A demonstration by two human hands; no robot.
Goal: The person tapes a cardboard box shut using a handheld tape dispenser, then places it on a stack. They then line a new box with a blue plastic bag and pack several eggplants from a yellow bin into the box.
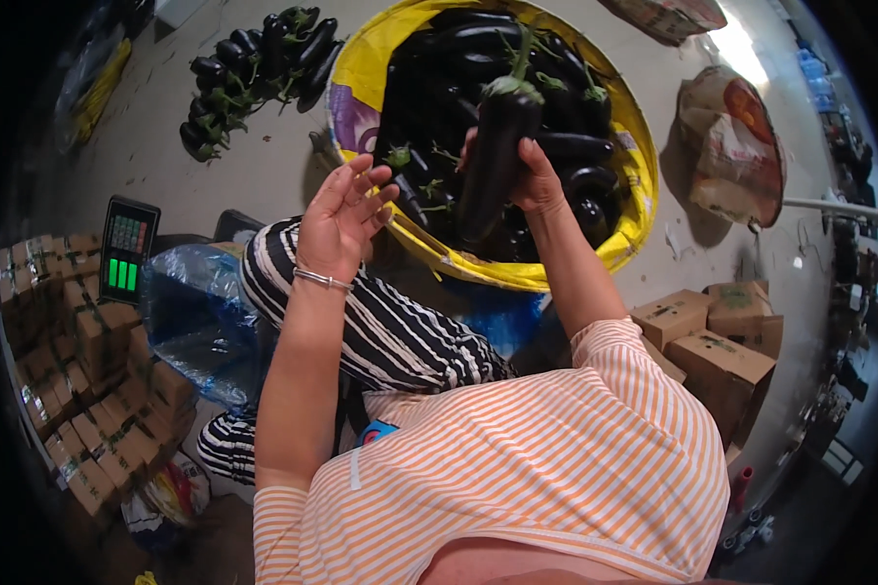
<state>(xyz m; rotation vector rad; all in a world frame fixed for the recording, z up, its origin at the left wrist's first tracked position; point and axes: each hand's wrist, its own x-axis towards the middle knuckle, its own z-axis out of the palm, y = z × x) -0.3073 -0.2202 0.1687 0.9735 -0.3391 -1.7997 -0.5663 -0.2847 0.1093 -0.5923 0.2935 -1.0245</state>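
My right hand [538,175] grips a large dark eggplant [496,164] around its middle, its green stem pointing up and away from me. The eggplant is held above a round container lined with yellow woven plastic [362,73], which is full of more eggplants [475,55]. My left hand [344,212] is raised palm-up with fingers apart, near the container's left rim, and holds nothing. A bangle circles that wrist.
Loose eggplants [271,66] lie on the floor beyond the container's left side. A scale display [128,248], a clear plastic bag [198,314] and stacked cardboard boxes [110,395] stand at left. More boxes [717,365] and a filled sack [735,150] sit at right.
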